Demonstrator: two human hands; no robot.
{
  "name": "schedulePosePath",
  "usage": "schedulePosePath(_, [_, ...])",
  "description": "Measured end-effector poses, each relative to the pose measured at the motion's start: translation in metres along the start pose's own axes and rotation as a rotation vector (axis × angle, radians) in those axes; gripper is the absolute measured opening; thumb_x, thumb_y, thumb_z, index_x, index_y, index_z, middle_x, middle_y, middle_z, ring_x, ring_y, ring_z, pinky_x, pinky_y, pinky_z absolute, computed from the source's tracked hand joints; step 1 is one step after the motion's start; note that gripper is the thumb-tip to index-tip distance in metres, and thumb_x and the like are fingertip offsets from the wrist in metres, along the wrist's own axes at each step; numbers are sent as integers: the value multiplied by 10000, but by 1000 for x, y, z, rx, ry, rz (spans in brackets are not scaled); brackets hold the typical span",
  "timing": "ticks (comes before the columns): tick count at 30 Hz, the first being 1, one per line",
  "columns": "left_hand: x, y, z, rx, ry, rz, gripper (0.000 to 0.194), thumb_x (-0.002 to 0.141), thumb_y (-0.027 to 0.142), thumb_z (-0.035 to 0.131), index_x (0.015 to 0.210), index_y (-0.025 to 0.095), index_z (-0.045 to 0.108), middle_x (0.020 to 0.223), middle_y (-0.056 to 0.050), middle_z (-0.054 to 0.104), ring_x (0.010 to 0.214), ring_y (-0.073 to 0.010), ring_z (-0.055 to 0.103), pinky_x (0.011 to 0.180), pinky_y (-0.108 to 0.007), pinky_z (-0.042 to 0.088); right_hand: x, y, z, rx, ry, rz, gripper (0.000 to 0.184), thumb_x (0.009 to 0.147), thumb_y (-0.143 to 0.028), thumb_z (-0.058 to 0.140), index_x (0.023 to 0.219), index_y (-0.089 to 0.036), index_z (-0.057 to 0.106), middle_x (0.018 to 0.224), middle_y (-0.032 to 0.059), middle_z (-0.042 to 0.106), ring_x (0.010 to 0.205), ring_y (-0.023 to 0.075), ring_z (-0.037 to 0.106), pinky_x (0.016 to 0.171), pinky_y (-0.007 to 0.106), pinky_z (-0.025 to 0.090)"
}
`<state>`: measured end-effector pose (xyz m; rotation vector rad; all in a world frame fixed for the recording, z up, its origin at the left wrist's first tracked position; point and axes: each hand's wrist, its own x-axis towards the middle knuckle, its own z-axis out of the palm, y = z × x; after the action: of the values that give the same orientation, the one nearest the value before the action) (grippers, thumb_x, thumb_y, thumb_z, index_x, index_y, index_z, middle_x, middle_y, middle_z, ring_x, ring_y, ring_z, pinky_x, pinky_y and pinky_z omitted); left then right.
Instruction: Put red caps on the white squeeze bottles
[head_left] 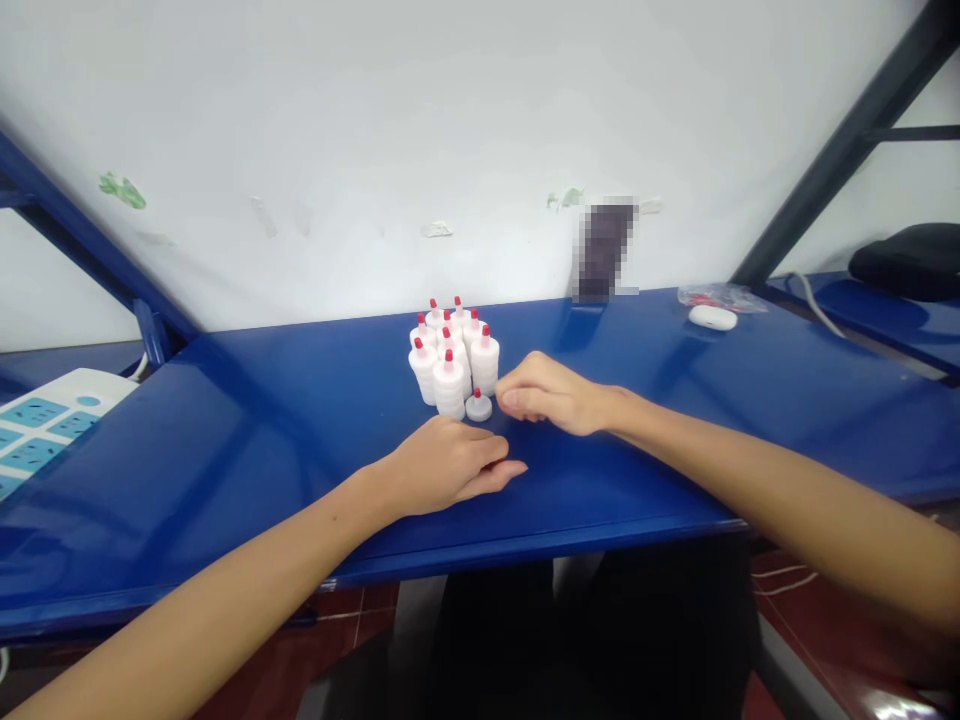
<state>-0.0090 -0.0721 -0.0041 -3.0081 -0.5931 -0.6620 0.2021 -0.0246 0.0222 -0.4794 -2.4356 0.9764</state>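
Observation:
A cluster of several white ridged stacks, like piled caps, with red pointed tips (448, 375) stands on the blue table. A single low white cap with a red tip (478, 408) sits at the cluster's front right. Just right of that cap is my right hand (551, 393), its fingers curled closed; whatever they may hold is hidden. My left hand (454, 466) rests in front of the cluster, close to the table. Its fingers are curled in and the thumb points right, with nothing visible in them.
The blue table (300, 420) meets a pale wall behind. A white power strip (82, 385) lies at the left. A dark pixelated phone-like object (604, 250) leans on the wall. A white case (712, 318) and a clear plastic bag (724, 296) lie at the back right.

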Motion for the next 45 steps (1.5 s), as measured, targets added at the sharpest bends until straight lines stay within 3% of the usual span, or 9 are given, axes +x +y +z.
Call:
schedulePosePath(4, [2,2,-1,-6,-18,22,437,1038,351,402,662,162,518,570,28,533,493,-90,466,491,-249,318,-3,0,-8,97,63,45,30,815,-189,475,845,-183,477,676,-43,450,563,94,384,534,231,323])
schedulePosePath(6, [2,2,-1,1,-24,26,436,1039,354,398,665,163,518,569,28,530,492,-93,464,493,-251,320,-3,0,-9,63,75,53,143,793,-135,473,920,-197,451,698,-51,442,576,95,363,545,233,311])
schedulePosePath(8, [2,2,-1,11,-30,26,439,1039,358,393,667,163,520,568,27,528,493,-96,467,497,-250,327,-2,-2,-9,-10,77,46,142,849,-153,473,978,-202,441,714,-50,464,591,99,369,571,241,320])
schedulePosePath(12, [1,2,0,32,-37,22,437,1035,362,401,666,164,524,559,25,521,495,-101,472,501,-249,337,1,-7,-5,-173,57,89,245,966,-372,497,1117,-185,448,729,-41,525,591,106,402,583,248,330])
schedulePosePath(17, [-1,2,0,52,-26,23,444,1036,371,399,663,166,529,545,24,519,489,-105,474,490,-250,322,2,-6,-3,-309,44,92,367,933,-508,557,1087,-176,582,704,-26,604,586,110,441,587,245,328])
schedulePosePath(24, [0,2,0,61,-2,38,424,1035,358,410,682,163,542,572,22,549,512,-105,499,504,-252,332,1,11,4,-360,199,105,459,853,-484,679,1210,-198,652,697,-30,623,585,102,475,618,237,365])
schedulePosePath(45, [0,3,2,65,-58,20,463,1035,383,400,650,165,538,548,17,542,504,-110,508,503,-258,320,5,17,13,-440,180,138,481,854,-470,680,1250,-217,575,722,-33,580,636,127,518,633,242,348])
